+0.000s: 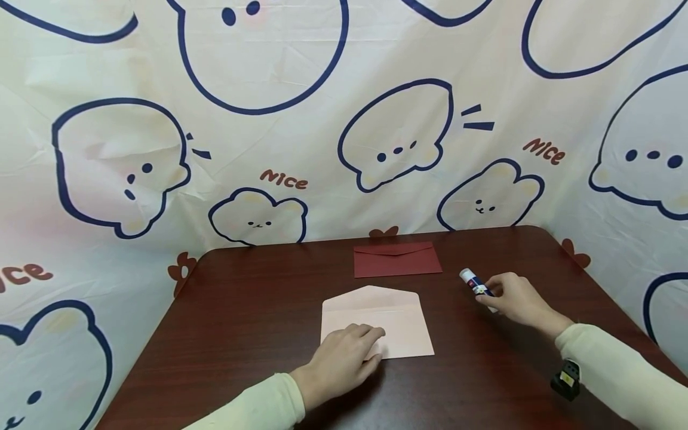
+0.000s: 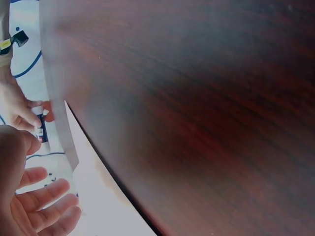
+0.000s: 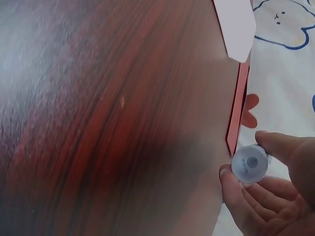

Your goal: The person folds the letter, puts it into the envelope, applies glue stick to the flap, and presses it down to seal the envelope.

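Note:
A pale pink envelope (image 1: 400, 331) lies on the dark wooden table with its flap unfolded toward the far side. Over its near left part is my left hand (image 1: 346, 361), fingers loosely bent and nothing between them; the left wrist view shows these fingers (image 2: 47, 196) spread beside the envelope (image 2: 106, 201). My right hand (image 1: 518, 300) pinches a white and blue glue stick (image 1: 473, 282) between thumb and fingers, to the right of the envelope. Its white cap end points away and left. In the right wrist view the round base of the glue stick (image 3: 250, 164) faces the camera.
A dark red envelope (image 1: 396, 261), flap folded down, lies behind the pink one near the back edge of the table (image 1: 242, 316). A cartoon-printed cloth (image 1: 301, 137) hangs behind the table and along its sides. A small black device (image 1: 567, 379) is strapped at the right wrist.

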Motion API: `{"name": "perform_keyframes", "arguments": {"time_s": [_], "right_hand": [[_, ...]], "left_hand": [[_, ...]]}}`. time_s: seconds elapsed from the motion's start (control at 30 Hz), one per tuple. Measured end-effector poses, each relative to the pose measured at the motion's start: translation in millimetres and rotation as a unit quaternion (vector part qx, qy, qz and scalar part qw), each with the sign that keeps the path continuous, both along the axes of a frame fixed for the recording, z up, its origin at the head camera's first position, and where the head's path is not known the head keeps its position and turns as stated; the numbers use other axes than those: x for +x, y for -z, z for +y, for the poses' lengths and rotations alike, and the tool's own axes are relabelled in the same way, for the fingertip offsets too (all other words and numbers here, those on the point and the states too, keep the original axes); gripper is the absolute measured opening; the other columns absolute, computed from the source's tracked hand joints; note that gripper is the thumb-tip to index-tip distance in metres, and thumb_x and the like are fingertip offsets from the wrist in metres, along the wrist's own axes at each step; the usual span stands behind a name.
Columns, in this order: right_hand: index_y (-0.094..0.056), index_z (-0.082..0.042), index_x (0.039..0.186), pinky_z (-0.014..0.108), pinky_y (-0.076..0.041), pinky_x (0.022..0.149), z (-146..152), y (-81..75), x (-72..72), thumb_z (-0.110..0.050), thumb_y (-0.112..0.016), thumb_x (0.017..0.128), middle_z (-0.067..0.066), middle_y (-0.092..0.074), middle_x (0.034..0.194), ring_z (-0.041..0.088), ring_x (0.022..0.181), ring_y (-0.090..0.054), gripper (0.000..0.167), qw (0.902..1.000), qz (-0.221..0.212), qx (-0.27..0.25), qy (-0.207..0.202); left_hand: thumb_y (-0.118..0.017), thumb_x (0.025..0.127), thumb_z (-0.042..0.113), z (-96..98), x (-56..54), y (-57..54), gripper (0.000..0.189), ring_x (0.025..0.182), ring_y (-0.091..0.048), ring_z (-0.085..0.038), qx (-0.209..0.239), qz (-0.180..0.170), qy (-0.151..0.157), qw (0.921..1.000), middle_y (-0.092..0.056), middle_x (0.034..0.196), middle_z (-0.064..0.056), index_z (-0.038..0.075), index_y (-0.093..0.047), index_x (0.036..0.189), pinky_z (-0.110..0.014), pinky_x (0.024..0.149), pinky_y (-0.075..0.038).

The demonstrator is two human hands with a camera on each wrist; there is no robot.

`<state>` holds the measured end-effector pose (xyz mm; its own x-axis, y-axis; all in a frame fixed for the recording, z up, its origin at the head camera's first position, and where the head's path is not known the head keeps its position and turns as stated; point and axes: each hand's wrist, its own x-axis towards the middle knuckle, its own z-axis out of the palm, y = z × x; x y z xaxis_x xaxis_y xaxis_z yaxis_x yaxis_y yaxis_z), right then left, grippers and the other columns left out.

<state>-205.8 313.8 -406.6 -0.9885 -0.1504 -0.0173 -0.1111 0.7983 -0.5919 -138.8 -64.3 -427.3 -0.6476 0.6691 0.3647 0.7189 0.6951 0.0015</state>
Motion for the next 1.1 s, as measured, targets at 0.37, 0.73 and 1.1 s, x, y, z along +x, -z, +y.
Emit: {"name": "perform_keyframes", "arguments": {"time_s": [0.37, 0.73, 1.1], "right_hand": [[-0.065, 0.015, 0.11, 0.032, -0.057, 0.058, 14, 5.1, -6.3, -0.019, -0.074, 0.091, 0.021, -0.07, 0.092, 0.014, 0.066, -0.063, 0.04, 0.9995, 0.002, 0.027, 0.017], [-0.063, 0.018, 0.11, 0.031, -0.054, 0.056, 30, 9.2, -16.6, -0.021, -0.073, 0.091, 0.018, -0.068, 0.084, 0.015, 0.064, -0.06, 0.045, 0.9971, -0.02, 0.058, 0.045], [-0.064, 0.014, 0.102, 0.031, -0.051, 0.054, 39, 16.1, -21.7, -0.022, -0.073, 0.092, 0.011, -0.064, 0.073, 0.015, 0.06, -0.058, 0.038, 0.9936, -0.033, 0.074, 0.079]], "left_hand": [[-0.069, 0.093, 0.027, 0.7, 2.9, 4.5, 0.027, 0.095, -0.07, -0.012, -0.008, -0.01, 0.004, 0.9999, -0.073, 0.107, 0.006, 0.018, -0.064, 0.118, -0.03, 0.071, -0.058], [-0.069, 0.093, 0.029, 1.6, 3.9, 6.2, 0.028, 0.096, -0.069, -0.011, -0.012, -0.013, 0.005, 0.9998, -0.072, 0.108, 0.006, 0.018, -0.064, 0.119, -0.028, 0.07, -0.057], [-0.069, 0.093, 0.029, 2.7, 4.1, 9.0, 0.029, 0.096, -0.07, -0.01, -0.014, -0.014, 0.007, 0.9998, -0.072, 0.107, 0.006, 0.018, -0.064, 0.119, -0.027, 0.071, -0.057]]}}
